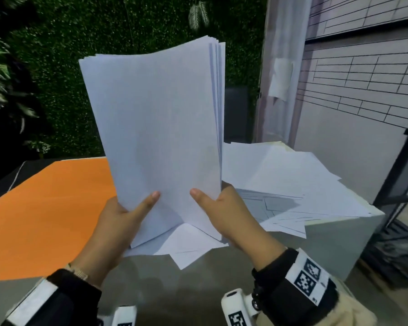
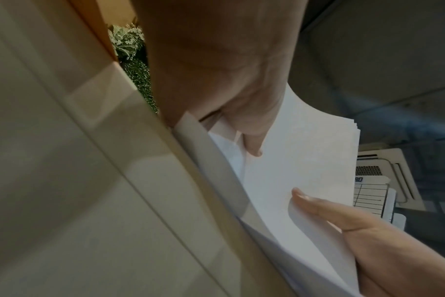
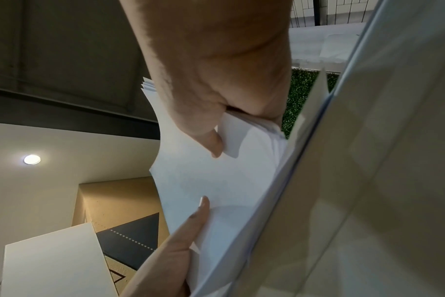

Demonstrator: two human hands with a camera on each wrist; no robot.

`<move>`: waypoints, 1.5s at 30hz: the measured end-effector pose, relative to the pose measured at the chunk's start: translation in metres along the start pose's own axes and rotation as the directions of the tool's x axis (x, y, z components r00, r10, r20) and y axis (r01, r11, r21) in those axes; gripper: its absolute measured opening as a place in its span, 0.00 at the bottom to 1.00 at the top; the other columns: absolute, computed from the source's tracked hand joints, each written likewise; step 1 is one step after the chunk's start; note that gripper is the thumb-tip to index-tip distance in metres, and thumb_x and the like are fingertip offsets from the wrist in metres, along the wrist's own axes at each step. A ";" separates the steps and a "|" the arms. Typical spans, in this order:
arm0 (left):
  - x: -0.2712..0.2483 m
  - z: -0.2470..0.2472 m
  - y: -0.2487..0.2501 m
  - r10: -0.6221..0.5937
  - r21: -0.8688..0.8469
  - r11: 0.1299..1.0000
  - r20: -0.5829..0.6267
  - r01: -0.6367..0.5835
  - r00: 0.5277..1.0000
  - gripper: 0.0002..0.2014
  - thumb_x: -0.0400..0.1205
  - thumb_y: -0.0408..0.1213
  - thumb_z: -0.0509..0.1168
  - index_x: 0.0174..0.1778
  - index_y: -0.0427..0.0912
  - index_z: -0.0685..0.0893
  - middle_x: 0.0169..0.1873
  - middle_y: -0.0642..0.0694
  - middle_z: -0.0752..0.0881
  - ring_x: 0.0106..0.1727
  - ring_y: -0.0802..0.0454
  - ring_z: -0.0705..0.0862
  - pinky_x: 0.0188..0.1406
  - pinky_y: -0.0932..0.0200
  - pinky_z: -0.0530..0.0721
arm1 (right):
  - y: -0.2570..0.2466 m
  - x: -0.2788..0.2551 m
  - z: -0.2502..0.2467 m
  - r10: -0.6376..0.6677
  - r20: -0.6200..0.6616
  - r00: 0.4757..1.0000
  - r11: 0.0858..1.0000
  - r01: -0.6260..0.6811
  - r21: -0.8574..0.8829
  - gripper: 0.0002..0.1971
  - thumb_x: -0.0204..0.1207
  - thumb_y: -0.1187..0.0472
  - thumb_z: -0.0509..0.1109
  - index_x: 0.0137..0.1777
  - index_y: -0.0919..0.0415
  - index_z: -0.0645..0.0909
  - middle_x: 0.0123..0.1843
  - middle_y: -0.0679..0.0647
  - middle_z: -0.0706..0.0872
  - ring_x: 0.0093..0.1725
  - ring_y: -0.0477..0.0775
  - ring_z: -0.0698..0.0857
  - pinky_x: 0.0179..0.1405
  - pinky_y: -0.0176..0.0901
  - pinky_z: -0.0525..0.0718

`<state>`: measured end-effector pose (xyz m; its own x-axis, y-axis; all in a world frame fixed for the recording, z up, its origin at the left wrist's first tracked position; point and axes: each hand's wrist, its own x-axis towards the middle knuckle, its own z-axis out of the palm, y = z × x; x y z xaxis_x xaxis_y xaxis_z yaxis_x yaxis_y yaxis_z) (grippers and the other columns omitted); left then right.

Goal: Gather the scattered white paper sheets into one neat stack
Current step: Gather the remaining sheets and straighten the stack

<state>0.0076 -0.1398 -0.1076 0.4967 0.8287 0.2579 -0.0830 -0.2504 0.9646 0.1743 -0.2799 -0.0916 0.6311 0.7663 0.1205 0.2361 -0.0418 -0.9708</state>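
Held stack [image 1: 160, 128]: white sheets, upright, a little tilted; you hold it above the near middle of the tabletop [image 1: 198, 278], its lower edge touching or just above the loose sheets below, which one cannot be told. Top edges fan slightly at the far right corner.
Left hand [image 1: 118, 222]: your grip pinches the stack's lower left edge, thumb [image 1: 149, 201] flat on the near face, fingers hidden behind.
Right hand [image 1: 224, 208]: your grip pinches the lower right edge, thumb [image 1: 203, 196] on the near face, fingers out of sight behind.
Loose sheets [image 1: 292, 182]: scattered and overlapping on the right half of the tabletop, some reaching its right edge; a few [image 1: 189, 245] lie directly under the stack.
Orange sheet [image 1: 47, 208]: flat on the left of the tabletop.
Far side: green foliage wall [image 1: 80, 55].
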 end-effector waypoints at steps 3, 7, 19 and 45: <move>0.001 -0.006 -0.001 0.047 0.057 0.997 -0.001 -0.047 0.999 0.05 0.84 0.40 0.79 0.54 0.50 0.94 0.48 0.64 0.98 0.51 0.64 0.96 0.46 0.64 0.90 | -0.004 0.000 -0.006 -0.005 0.030 1.000 0.999 0.006 -0.036 0.11 0.85 0.46 0.74 0.64 0.46 0.85 0.53 0.37 0.91 0.54 0.42 0.90 0.52 0.32 0.84; -0.004 -0.029 -0.002 -0.011 -0.002 1.000 0.016 0.011 1.000 0.09 0.84 0.36 0.78 0.59 0.41 0.95 0.52 0.51 0.99 0.53 0.51 0.98 0.52 0.51 0.92 | -0.009 0.006 -0.036 -0.005 0.096 0.995 0.995 0.015 -0.102 0.14 0.86 0.47 0.74 0.68 0.47 0.87 0.60 0.42 0.94 0.59 0.44 0.93 0.62 0.47 0.92; 0.000 -0.070 -0.008 0.022 -0.015 1.000 -0.029 -0.022 0.999 0.06 0.87 0.35 0.74 0.58 0.46 0.94 0.48 0.62 0.98 0.47 0.64 0.96 0.33 0.71 0.89 | 0.015 0.062 -0.170 0.296 -0.078 0.952 0.523 -0.230 -0.821 0.61 0.62 0.24 0.80 0.90 0.53 0.64 0.90 0.52 0.69 0.85 0.57 0.73 0.83 0.50 0.68; 0.012 -0.070 -0.006 -0.148 -0.042 0.987 0.108 0.153 0.983 0.15 0.93 0.24 0.63 0.57 0.36 0.96 0.52 0.33 0.98 0.50 0.35 0.98 0.59 0.34 0.93 | 0.028 0.095 -0.169 0.250 -0.213 0.944 0.407 -0.302 -0.862 0.30 0.67 0.29 0.82 0.43 0.58 0.86 0.39 0.50 0.89 0.42 0.49 0.83 0.36 0.37 0.72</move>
<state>-0.0469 -0.0934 -0.1066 0.5940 0.7977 0.1047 -0.0421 -0.0992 0.9942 0.3661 -0.3164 -0.0727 0.8127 0.5765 -0.0852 0.5420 -0.8014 -0.2528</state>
